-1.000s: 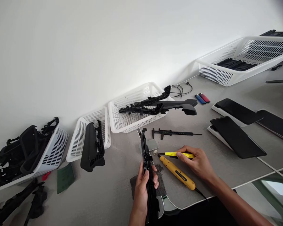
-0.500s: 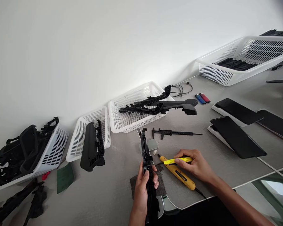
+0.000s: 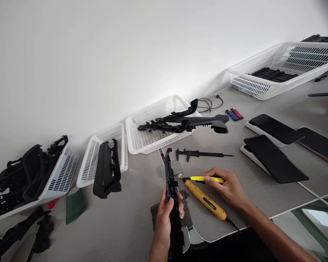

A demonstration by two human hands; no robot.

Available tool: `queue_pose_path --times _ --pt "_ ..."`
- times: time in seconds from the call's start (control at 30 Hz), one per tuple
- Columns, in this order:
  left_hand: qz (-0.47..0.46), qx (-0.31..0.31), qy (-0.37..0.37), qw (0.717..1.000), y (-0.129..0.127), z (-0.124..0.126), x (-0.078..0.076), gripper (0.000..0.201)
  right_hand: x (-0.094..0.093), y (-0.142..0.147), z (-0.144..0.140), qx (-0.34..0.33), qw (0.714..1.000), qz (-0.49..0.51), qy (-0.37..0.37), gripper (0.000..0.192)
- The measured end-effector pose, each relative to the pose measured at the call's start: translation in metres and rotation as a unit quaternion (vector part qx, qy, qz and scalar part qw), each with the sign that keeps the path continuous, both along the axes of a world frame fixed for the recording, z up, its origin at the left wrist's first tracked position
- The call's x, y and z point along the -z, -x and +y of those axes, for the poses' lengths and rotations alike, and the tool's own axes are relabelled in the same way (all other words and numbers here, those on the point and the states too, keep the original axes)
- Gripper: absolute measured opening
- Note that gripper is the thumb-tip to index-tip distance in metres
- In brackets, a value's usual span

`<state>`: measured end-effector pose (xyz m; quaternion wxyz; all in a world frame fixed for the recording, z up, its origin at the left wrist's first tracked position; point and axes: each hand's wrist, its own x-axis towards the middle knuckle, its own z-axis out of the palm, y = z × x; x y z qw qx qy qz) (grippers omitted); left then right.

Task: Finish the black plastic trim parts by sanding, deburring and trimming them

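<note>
My left hand (image 3: 164, 216) is closed around a long black plastic trim piece (image 3: 170, 171), held nearly upright with its curved end away from me. Pinched in my right hand (image 3: 225, 185) is a slim yellow-handled tool (image 3: 199, 179) with a thin dark front end. It points left at the trim piece's right side; whether its fine tip touches the plastic I cannot tell. Beneath the right hand lies a yellow corded power tool (image 3: 206, 201) with a small white head. A dark cloth (image 3: 188, 213) lies under my left hand.
Black calipers (image 3: 199, 153) lie behind my hands. White baskets (image 3: 142, 148) with black plastic parts line the wall. On the right are two phones (image 3: 276, 158) on white boxes, two lighters (image 3: 234, 114) and a cable (image 3: 209, 103). Green sandpaper (image 3: 75, 206) lies left.
My right hand has shifted slightly up, and the yellow-handled tool now lies more level, its tip higher along the trim piece. My left hand and the trim piece have hardly moved.
</note>
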<state>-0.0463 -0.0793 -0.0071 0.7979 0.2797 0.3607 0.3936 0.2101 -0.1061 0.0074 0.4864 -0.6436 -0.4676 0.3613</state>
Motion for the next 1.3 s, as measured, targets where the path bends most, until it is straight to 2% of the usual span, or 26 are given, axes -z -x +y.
queue_pose_path --times 0.17,0.33,0.5,0.67,0.83,0.97,1.03,1.17,1.23,1.3 --pt "-0.004 0.027 0.011 1.000 0.002 0.002 0.003 0.065 0.001 0.001 0.001 -0.022 1.000 -0.006 0.010 0.049" --pt "0.000 0.053 0.011 0.999 0.002 0.004 -0.003 0.068 0.004 0.000 0.000 0.050 0.998 -0.026 0.002 0.047" --pt "0.001 0.056 0.010 0.998 0.002 0.004 -0.008 0.063 0.009 -0.001 -0.001 0.016 1.000 -0.022 0.007 0.048" --pt "0.002 0.068 0.002 0.998 0.002 0.004 -0.008 0.054 0.012 -0.002 0.001 0.085 0.995 -0.040 -0.015 0.042" --pt "-0.001 0.078 -0.006 0.997 0.003 0.004 -0.009 0.055 0.005 -0.002 0.001 0.048 0.998 -0.020 -0.017 0.039" --pt "0.003 0.075 -0.011 0.997 0.004 0.004 -0.009 0.061 0.000 0.000 0.000 -0.043 0.999 -0.009 -0.013 0.040" --pt "0.003 0.072 -0.011 0.997 0.004 0.004 -0.009 0.064 0.002 0.000 0.001 -0.035 0.999 -0.016 -0.017 0.040" --pt "0.002 0.078 -0.006 0.997 0.004 0.005 -0.008 0.063 0.007 -0.001 0.001 0.049 0.998 -0.028 -0.020 0.041" --pt "0.002 0.081 -0.018 0.997 0.004 0.005 -0.008 0.060 0.008 -0.002 0.001 0.029 0.999 -0.023 -0.022 0.040" --pt "0.005 0.081 -0.034 0.996 0.004 0.005 -0.008 0.058 0.007 -0.002 0.001 -0.030 0.999 -0.016 -0.024 0.039"
